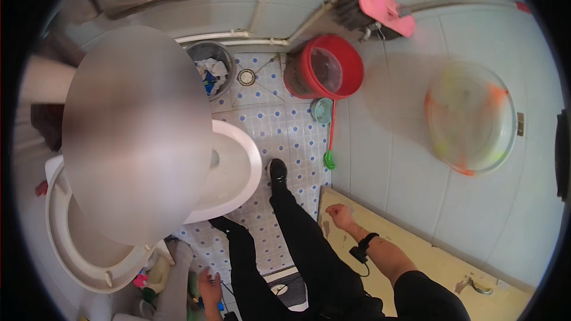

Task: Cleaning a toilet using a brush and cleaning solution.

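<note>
My left hand (209,287) hangs low at the bottom, left of my legs, beside bottles on the floor; its fingers are apart and it holds nothing visible. To the right of my legs, my right hand (341,216) is in front of a yellow door (401,267) with peeling paint. Its fingers are curled, and whether they hold anything cannot be told. In front of me stands a white toilet bowl (247,151), partly covered by a large blurred patch. The white toilet seat (55,232) shows at the left.
A red bucket (292,73) stands by the wall, near a small teal cup (321,111) and a green-headed brush (329,160). A grey waste bin (229,60) holds crumpled paper beside a floor drain (246,77). A clear plastic basin (473,120) hangs on the right wall, pink slippers (379,6) higher up.
</note>
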`<state>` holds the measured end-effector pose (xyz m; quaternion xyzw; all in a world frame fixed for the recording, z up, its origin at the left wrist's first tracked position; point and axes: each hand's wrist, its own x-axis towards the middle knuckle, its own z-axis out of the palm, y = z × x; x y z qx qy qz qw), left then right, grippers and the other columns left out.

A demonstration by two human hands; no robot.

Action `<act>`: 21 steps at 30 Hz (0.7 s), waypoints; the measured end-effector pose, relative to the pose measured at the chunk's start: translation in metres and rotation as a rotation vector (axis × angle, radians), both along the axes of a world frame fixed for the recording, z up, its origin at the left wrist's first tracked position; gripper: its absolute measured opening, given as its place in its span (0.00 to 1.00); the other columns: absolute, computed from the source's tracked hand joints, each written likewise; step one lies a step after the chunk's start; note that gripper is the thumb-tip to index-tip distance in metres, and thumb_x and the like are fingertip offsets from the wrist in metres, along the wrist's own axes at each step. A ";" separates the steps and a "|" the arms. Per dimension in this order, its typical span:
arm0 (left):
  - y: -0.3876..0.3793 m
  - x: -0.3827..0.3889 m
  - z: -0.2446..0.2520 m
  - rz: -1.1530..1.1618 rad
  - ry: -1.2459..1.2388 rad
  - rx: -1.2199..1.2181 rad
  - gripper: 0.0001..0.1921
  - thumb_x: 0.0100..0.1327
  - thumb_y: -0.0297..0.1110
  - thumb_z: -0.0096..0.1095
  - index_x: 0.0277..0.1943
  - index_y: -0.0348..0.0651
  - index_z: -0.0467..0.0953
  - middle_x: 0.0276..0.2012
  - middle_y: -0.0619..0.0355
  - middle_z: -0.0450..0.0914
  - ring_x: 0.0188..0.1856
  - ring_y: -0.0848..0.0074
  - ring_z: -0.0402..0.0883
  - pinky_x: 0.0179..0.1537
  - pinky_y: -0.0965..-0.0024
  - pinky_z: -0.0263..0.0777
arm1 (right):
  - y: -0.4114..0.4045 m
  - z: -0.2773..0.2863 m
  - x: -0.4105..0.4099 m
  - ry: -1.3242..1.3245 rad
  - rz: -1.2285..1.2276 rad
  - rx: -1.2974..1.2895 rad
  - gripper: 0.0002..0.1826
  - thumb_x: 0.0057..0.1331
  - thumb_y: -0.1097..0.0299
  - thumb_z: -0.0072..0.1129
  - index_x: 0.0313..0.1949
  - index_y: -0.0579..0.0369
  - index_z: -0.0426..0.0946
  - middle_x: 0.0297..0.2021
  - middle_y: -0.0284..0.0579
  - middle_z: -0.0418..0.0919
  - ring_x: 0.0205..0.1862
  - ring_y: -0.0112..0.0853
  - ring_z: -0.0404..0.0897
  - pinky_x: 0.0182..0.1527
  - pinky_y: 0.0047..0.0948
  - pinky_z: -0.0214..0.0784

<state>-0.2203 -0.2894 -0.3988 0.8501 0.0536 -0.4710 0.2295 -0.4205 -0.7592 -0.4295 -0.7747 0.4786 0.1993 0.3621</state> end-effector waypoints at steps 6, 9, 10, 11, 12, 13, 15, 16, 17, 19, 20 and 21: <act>-0.060 -0.014 0.054 -0.342 0.300 -0.050 0.38 0.58 0.43 0.65 0.67 0.42 0.54 0.55 0.33 0.66 0.56 0.48 0.67 0.60 0.52 0.59 | -0.110 -0.102 -0.026 0.235 -0.297 0.083 0.15 0.61 0.57 0.60 0.34 0.57 0.76 0.27 0.44 0.79 0.25 0.32 0.77 0.30 0.32 0.71; -0.103 -0.047 0.056 -0.327 0.324 -0.038 0.43 0.54 0.43 0.68 0.68 0.45 0.50 0.59 0.32 0.60 0.60 0.45 0.61 0.62 0.51 0.56 | -0.168 -0.188 -0.039 -0.143 -0.825 0.431 0.20 0.66 0.51 0.51 0.46 0.56 0.70 0.32 0.44 0.77 0.29 0.33 0.77 0.32 0.33 0.71; -0.100 -0.056 0.066 -0.318 0.318 0.009 0.46 0.53 0.43 0.69 0.69 0.46 0.48 0.60 0.31 0.57 0.61 0.44 0.58 0.63 0.51 0.54 | -0.163 -0.217 -0.016 -0.135 -0.890 0.517 0.19 0.66 0.55 0.50 0.46 0.59 0.70 0.33 0.46 0.77 0.29 0.32 0.77 0.29 0.30 0.71; -0.096 -0.059 0.080 -0.313 0.312 0.081 0.48 0.51 0.43 0.71 0.70 0.47 0.46 0.62 0.30 0.54 0.63 0.42 0.55 0.64 0.50 0.52 | -0.148 -0.238 0.029 -0.118 -0.964 0.625 0.17 0.67 0.60 0.49 0.46 0.61 0.69 0.33 0.48 0.77 0.28 0.30 0.77 0.27 0.27 0.70; -0.131 -0.083 0.048 -0.312 0.359 -0.050 0.51 0.50 0.43 0.72 0.70 0.49 0.43 0.64 0.29 0.51 0.64 0.40 0.53 0.65 0.50 0.50 | -0.239 -0.251 -0.013 -0.209 -0.718 0.407 0.16 0.68 0.62 0.47 0.48 0.61 0.67 0.34 0.48 0.76 0.30 0.32 0.77 0.29 0.28 0.72; -0.163 -0.095 0.034 -0.300 0.389 -0.111 0.51 0.50 0.43 0.72 0.70 0.49 0.43 0.64 0.29 0.51 0.64 0.40 0.53 0.65 0.50 0.50 | -0.303 -0.270 -0.038 -0.283 -0.449 0.256 0.15 0.69 0.65 0.44 0.49 0.61 0.65 0.34 0.49 0.76 0.32 0.34 0.78 0.30 0.30 0.73; -0.170 -0.090 0.047 -0.403 0.409 0.247 0.57 0.43 0.43 0.77 0.70 0.47 0.40 0.66 0.29 0.43 0.67 0.39 0.45 0.66 0.51 0.49 | -0.251 -0.303 0.038 -0.311 -1.095 0.543 0.13 0.68 0.70 0.41 0.50 0.60 0.61 0.35 0.49 0.76 0.33 0.37 0.78 0.34 0.33 0.75; -0.178 -0.094 0.046 -0.400 0.422 0.262 0.57 0.43 0.43 0.77 0.70 0.47 0.40 0.66 0.29 0.43 0.67 0.39 0.45 0.66 0.51 0.49 | -0.269 -0.312 0.050 -0.307 -1.079 0.552 0.13 0.68 0.70 0.41 0.50 0.60 0.60 0.36 0.50 0.76 0.34 0.38 0.78 0.35 0.34 0.75; -0.186 -0.101 0.043 -0.408 0.442 0.274 0.56 0.44 0.43 0.76 0.70 0.46 0.41 0.66 0.29 0.44 0.67 0.38 0.46 0.66 0.51 0.48 | -0.287 -0.321 0.052 -0.297 -1.062 0.549 0.14 0.68 0.70 0.41 0.51 0.60 0.59 0.36 0.50 0.76 0.35 0.39 0.79 0.36 0.35 0.76; -0.196 -0.112 0.038 -0.416 0.479 0.289 0.55 0.45 0.42 0.76 0.70 0.46 0.42 0.66 0.29 0.44 0.66 0.38 0.46 0.66 0.50 0.48 | -0.318 -0.338 0.055 -0.253 -1.009 0.516 0.14 0.69 0.67 0.37 0.50 0.61 0.59 0.38 0.52 0.75 0.39 0.40 0.78 0.40 0.35 0.75; -0.199 -0.116 0.037 -0.372 0.496 0.285 0.54 0.46 0.42 0.75 0.70 0.45 0.43 0.66 0.30 0.45 0.67 0.38 0.46 0.66 0.49 0.47 | -0.327 -0.343 0.055 -0.236 -0.949 0.487 0.16 0.71 0.63 0.34 0.50 0.62 0.60 0.40 0.53 0.74 0.43 0.41 0.77 0.44 0.35 0.74; -0.204 -0.118 0.035 -0.327 0.508 0.279 0.53 0.47 0.41 0.74 0.70 0.44 0.44 0.66 0.30 0.45 0.67 0.38 0.46 0.66 0.49 0.47 | -0.335 -0.348 0.048 -0.229 -0.947 0.486 0.16 0.71 0.63 0.34 0.50 0.62 0.60 0.40 0.53 0.74 0.43 0.41 0.77 0.44 0.35 0.74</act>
